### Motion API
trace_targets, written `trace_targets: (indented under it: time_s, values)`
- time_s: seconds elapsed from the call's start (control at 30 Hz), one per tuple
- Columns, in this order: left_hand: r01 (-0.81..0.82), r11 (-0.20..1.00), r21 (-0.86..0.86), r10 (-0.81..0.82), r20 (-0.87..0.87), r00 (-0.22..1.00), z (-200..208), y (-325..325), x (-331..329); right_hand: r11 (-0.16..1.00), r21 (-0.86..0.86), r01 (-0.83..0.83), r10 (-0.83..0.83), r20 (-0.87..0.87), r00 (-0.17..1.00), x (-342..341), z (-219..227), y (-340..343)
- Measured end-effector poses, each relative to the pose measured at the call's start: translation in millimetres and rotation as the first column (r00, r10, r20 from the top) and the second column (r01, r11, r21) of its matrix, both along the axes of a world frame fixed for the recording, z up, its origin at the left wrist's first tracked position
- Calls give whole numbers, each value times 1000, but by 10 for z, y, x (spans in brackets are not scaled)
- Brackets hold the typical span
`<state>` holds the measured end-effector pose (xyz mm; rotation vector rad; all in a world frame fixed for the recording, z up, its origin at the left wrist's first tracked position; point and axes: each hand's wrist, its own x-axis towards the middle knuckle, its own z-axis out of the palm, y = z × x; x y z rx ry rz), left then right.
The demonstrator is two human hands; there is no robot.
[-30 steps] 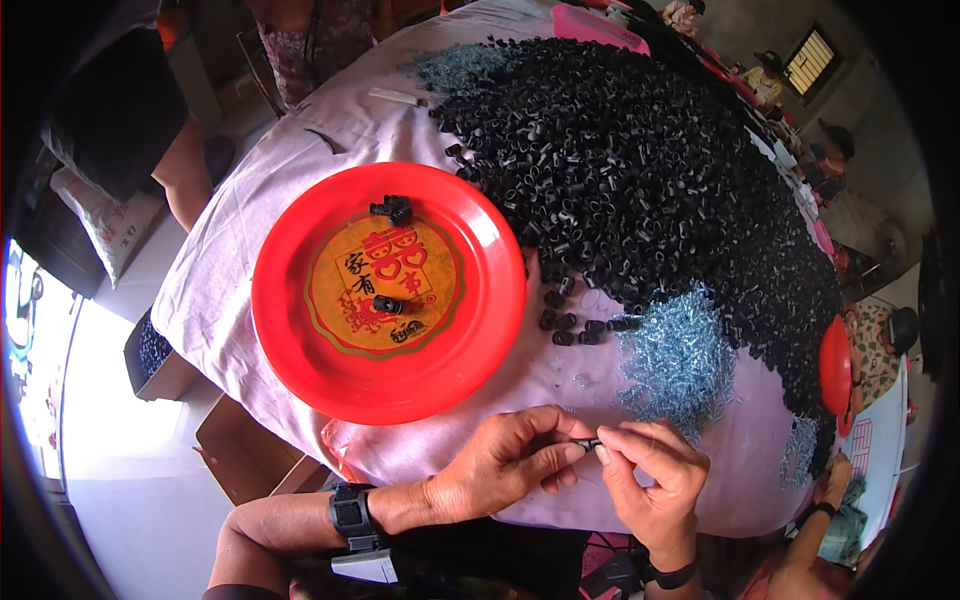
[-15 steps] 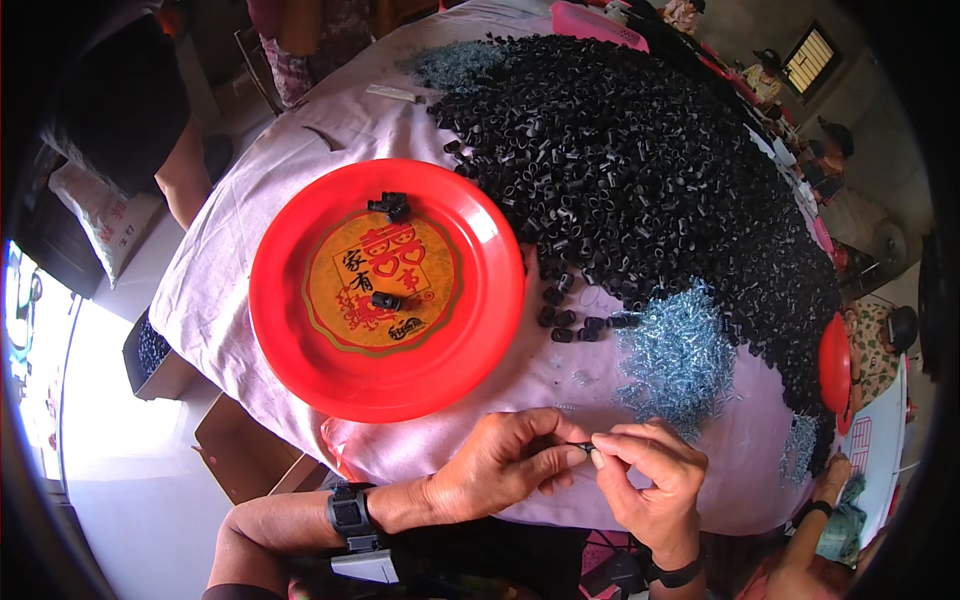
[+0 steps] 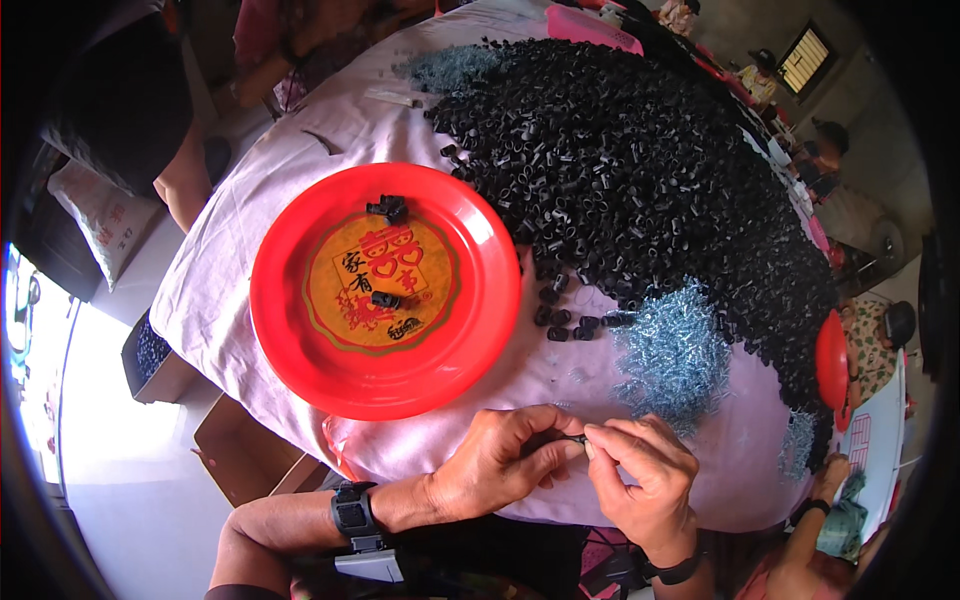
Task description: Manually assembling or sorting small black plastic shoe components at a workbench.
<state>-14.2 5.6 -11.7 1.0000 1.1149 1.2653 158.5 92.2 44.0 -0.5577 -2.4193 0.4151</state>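
Note:
Near the table's front edge, a small black plastic piece (image 3: 574,438) is pinched between the fingertips of both my hands. My left hand (image 3: 508,458) grips it from the left, thumb against fingers. From the right, my right hand (image 3: 645,470) closes on its other end; the fingers hide most of the piece. Beyond my left hand lies a round red plate (image 3: 284,345) with a few black parts (image 3: 386,300) on it. A heap of small metal springs (image 3: 672,345) sits beyond my right hand, with several loose black parts (image 3: 558,333) beside it.
A large mound of black plastic parts (image 3: 630,170) covers the far and right side of the pink tablecloth (image 3: 235,220). More springs (image 3: 450,68) lie at the far edge, near a pink basket (image 3: 595,28). Another person's hand (image 3: 832,475) is at the right; a cardboard box (image 3: 240,450) stands lower left.
My right hand has shifted slightly left and up, its fingertips still at the black piece. My left hand stays nearly in place. At the far left, another person's arm has moved.

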Motion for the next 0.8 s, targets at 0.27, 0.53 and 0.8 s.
trace_targets:
  time_s: [0.27,0.53,0.8]
  values:
    - [127,980,-152,-80,286,955,60,46,-61,994,107,-38,28,90,996,1,31,-80]
    - [18,1000,-25,-14,147,989,4,69,57,983,180,-36,19,95,995,59,29,-74]
    - [143,988,-62,-125,227,966,21,86,36,988,151,-30,23,44,999,107,-37,-129]
